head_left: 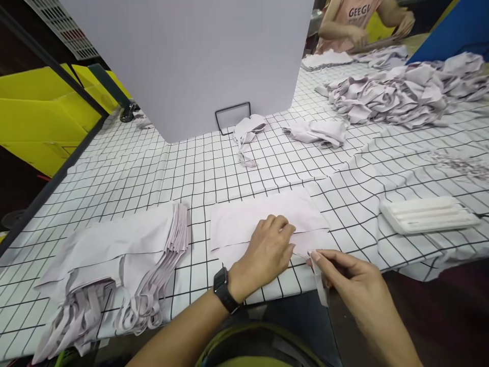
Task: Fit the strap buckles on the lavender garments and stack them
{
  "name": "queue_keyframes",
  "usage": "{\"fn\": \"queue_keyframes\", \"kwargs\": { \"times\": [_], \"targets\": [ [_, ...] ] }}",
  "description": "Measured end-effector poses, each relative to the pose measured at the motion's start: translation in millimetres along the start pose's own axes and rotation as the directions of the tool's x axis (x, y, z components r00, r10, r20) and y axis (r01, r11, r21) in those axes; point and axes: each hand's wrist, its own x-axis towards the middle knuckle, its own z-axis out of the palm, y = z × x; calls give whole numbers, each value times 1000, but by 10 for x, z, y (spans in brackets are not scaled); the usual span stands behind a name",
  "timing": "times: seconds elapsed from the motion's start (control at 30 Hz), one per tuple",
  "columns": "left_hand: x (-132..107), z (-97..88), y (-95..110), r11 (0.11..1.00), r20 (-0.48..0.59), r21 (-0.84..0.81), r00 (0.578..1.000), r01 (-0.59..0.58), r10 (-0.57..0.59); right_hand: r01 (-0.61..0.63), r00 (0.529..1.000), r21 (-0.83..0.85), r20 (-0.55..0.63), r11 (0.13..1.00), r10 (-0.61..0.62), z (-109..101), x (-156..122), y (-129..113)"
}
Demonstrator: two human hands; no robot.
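Observation:
A flat, pale pink fabric piece (pixel 244 216) lies folded on the checked tablecloth in front of me. My left hand (pixel 269 250), with a black watch at the wrist, rests on its lower right part; the fingers are bent and closed against the cloth, their tips partly hidden. Just right of it, over the table's front edge, my right hand (pixel 349 278) pinches a narrow fabric strap (pixel 321 283) between thumb and fingers. The strap's loose end hangs down. On the left sits a layered stack of similar fabric pieces (pixel 122 234), with looped straps (pixel 141 306) drooping over the edge.
A white slotted plastic case (pixel 430 214) lies at right. Beyond are crumpled fabric pieces (pixel 250 130), another bundle (pixel 317 132) and a large heap (pixel 401 94). A grey upright panel (pixel 202 61) stands across the back. A person (pixel 355 25) handles fabric at far right.

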Motion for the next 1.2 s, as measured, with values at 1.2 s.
{"fn": "queue_keyframes", "kwargs": {
  "times": [1.2],
  "targets": [
    [137,268,-169,955,-183,235,957,-181,226,-326,911,203,329,923,249,249,560,-209]
  ]
}}
